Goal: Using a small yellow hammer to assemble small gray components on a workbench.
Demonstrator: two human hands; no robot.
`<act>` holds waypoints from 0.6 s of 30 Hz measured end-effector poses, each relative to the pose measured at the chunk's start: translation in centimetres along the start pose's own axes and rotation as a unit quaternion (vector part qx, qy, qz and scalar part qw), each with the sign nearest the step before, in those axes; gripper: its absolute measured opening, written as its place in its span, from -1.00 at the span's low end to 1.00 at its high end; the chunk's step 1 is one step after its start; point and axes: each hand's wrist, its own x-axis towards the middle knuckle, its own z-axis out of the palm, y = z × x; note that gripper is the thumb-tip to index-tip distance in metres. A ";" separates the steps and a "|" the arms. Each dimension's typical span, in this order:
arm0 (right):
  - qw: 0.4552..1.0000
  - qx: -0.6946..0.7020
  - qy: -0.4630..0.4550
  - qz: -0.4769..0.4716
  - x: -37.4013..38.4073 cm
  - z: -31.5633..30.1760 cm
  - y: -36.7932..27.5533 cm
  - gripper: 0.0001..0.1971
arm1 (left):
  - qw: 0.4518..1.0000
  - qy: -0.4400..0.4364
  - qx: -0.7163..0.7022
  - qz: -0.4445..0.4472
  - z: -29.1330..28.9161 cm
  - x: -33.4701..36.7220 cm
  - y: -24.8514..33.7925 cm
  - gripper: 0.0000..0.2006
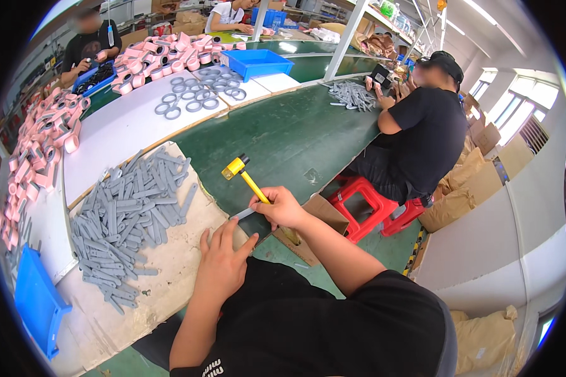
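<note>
While a heap of grey plastic strips [135, 210] lies on the pale board [175, 270] at the left, presumably to sit within easy reach, the left hand [225, 259] spreads its fingers near the board's right edge, with fingertips at the left end of a single grey strip [243, 214], perhaps to steady it. At that strip's right end the right hand [282, 208] pinches it between curled fingers that also hold a yellow-handled mallet [251, 182], its head over the green desk [264, 135], seemingly so one hand manages tool and part.
</note>
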 end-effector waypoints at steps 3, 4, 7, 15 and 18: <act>1.000 0.012 -0.005 0.000 0.1 -0.1 0.1 -0.93 | 1.000 0.010 -0.007 0.000 0.4 -0.1 -0.2 -0.56; 1.000 0.012 -0.005 0.000 0.1 -0.1 0.2 -0.93 | 1.000 0.026 -0.017 -0.005 0.6 -0.1 -0.3 -0.61; 0.999 0.035 -0.002 -0.003 0.3 -0.2 0.6 -0.93 | 0.990 0.095 -0.099 -0.036 0.9 -0.1 -0.8 -0.67; 1.000 0.006 -0.009 -0.016 -0.2 0.1 -0.3 -0.94 | 0.982 0.137 -0.124 -0.033 1.2 -0.1 -1.3 -0.70; 0.999 0.026 -0.022 -0.016 -0.3 -0.1 -0.2 -0.93 | 0.982 0.140 -0.123 -0.038 1.0 0.1 -1.1 -0.66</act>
